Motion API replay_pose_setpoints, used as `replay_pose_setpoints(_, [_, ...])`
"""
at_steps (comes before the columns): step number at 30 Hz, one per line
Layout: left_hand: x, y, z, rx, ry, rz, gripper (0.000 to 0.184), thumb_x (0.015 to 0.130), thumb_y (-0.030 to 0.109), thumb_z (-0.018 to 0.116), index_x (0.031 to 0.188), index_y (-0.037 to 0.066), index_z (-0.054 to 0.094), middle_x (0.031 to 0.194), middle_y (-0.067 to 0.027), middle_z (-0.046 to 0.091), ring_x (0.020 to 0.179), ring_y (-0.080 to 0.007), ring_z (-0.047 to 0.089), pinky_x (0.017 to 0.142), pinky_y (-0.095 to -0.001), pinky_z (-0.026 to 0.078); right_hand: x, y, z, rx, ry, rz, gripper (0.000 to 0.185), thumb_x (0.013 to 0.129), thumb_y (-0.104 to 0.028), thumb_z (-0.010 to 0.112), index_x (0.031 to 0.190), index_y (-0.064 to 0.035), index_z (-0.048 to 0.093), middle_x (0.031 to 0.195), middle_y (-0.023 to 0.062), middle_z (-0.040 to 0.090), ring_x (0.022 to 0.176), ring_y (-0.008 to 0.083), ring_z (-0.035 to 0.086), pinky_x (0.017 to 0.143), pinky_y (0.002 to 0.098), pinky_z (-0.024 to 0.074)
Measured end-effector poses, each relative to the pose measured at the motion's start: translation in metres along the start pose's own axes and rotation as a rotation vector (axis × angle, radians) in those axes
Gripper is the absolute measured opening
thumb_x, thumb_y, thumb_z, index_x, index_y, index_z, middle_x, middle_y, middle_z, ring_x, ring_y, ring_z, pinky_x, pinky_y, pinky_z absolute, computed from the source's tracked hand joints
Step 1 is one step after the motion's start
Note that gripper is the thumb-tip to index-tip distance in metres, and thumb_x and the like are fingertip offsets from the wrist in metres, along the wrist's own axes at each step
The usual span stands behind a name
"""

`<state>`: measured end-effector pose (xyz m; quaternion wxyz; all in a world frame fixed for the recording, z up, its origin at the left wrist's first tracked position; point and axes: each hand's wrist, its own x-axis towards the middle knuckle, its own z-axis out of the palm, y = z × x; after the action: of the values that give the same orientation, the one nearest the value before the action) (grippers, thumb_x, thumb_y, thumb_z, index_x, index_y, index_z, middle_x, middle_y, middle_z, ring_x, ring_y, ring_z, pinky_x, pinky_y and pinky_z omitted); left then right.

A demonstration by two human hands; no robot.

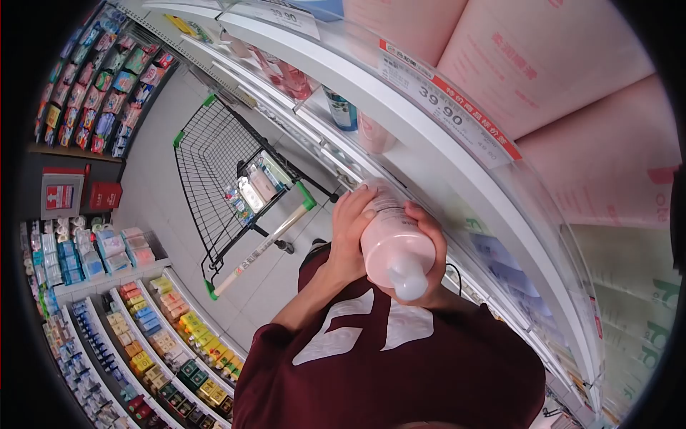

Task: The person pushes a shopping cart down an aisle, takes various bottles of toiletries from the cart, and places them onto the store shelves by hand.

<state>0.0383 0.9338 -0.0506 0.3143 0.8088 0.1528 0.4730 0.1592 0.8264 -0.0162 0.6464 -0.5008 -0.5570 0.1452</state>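
Note:
A pink bottle [397, 239] with a whitish pump top is held in front of the chest, its top tilted toward the camera. Around its left side wrap the fingers of my left hand [350, 232]. My right hand [429, 247] grips the opposite side, partly hidden by the bottle. Just beyond the hands is a white store shelf [436, 136], where large pink bottles [529, 64] stand behind a clear rail with a 39.90 price label [443, 104].
A black wire shopping cart [207, 157] with green corners stands ahead to the left, holding several packages [261, 184]. Shelves of small boxed goods [171, 336] line the lower left. Colourful packets [103, 86] hang at the upper left. Grey tiled floor [153, 143] runs between.

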Motion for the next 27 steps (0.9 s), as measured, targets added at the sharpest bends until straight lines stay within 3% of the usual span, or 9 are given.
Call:
replay_pose_setpoints(1, [0.001,0.0,0.004,0.002,0.004,0.001,0.07,0.077,0.02,0.082,0.137,0.01,0.047,0.143,-0.0257,0.049,0.127,-0.0444,0.051,0.109,-0.0567,0.036,0.002,0.007,-0.002,-0.047,0.014,-0.119,0.102,0.072,-0.033,0.092,0.146,-0.003,0.029,0.144,0.0246,0.043,0.135,0.0407,0.045,0.115,0.0581,0.0321])
replay_pose_setpoints(3, [0.008,0.005,0.009,0.1,0.027,-0.051,0.07,0.077,0.017,0.081,0.138,0.01,0.047,0.142,-0.0261,0.049,0.127,-0.0443,0.051,0.107,-0.0558,0.037,0.004,0.012,-0.004,-0.094,0.062,-0.159,0.099,0.073,-0.033,0.091,0.145,-0.0033,0.03,0.143,0.0243,0.044,0.134,0.042,0.046,0.116,0.0615,0.03])
replay_pose_setpoints(7, [0.024,0.019,0.011,-0.04,-0.059,-0.169,0.082,0.076,0.012,0.08,0.148,0.006,0.04,0.146,-0.0271,0.044,0.129,-0.0446,0.048,0.108,-0.0502,0.039,0.013,0.02,-0.005,-0.229,0.152,-0.255,0.092,0.075,-0.034,0.088,0.142,-0.0028,0.034,0.141,0.0236,0.047,0.133,0.044,0.048,0.117,0.0664,0.0259])
replay_pose_setpoints(14, [0.035,0.02,0.004,-0.168,-0.155,-0.327,0.089,0.073,-0.008,0.071,0.153,0.002,0.033,0.15,-0.0254,0.039,0.138,-0.0445,0.041,0.114,-0.0457,0.037,0.022,0.044,-0.015,-0.178,0.06,-0.128,0.093,0.073,-0.02,0.086,0.145,0.0015,0.031,0.141,0.0259,0.046,0.131,0.0449,0.049,0.115,0.0571,0.0324])
replay_pose_setpoints(21, [0.031,0.02,0.006,-0.174,-0.168,-0.287,0.085,0.079,-0.007,0.068,0.154,0.003,0.03,0.152,-0.0256,0.037,0.141,-0.0439,0.038,0.116,-0.0454,0.035,0.032,0.058,-0.012,0.08,0.134,0.082,0.097,0.068,0.002,0.084,0.146,0.0076,0.027,0.14,0.0225,0.044,0.128,0.0301,0.052,0.103,0.0405,0.048])
replay_pose_setpoints(26, [0.036,0.018,0.008,-0.215,-0.267,-0.364,0.091,0.076,-0.007,0.068,0.157,0.006,0.026,0.159,-0.0227,0.03,0.149,-0.0397,0.029,0.12,-0.0437,0.028,0.047,0.062,-0.008,0.251,0.304,0.249,0.091,0.071,0.006,0.081,0.146,0.0054,0.029,0.14,0.0214,0.045,0.126,0.0295,0.055,0.105,0.0406,0.0488])
replay_pose_setpoints(27, [0.036,0.017,0.009,-0.215,-0.262,-0.363,0.091,0.076,-0.007,0.068,0.157,0.006,0.026,0.159,-0.0227,0.03,0.149,-0.0397,0.029,0.12,-0.0437,0.028,0.051,0.061,-0.007,0.262,0.321,0.221,0.08,0.073,0.008,0.08,0.141,0.0069,0.037,0.135,0.0206,0.051,0.122,0.0284,0.058,0.103,0.0396,0.0501])
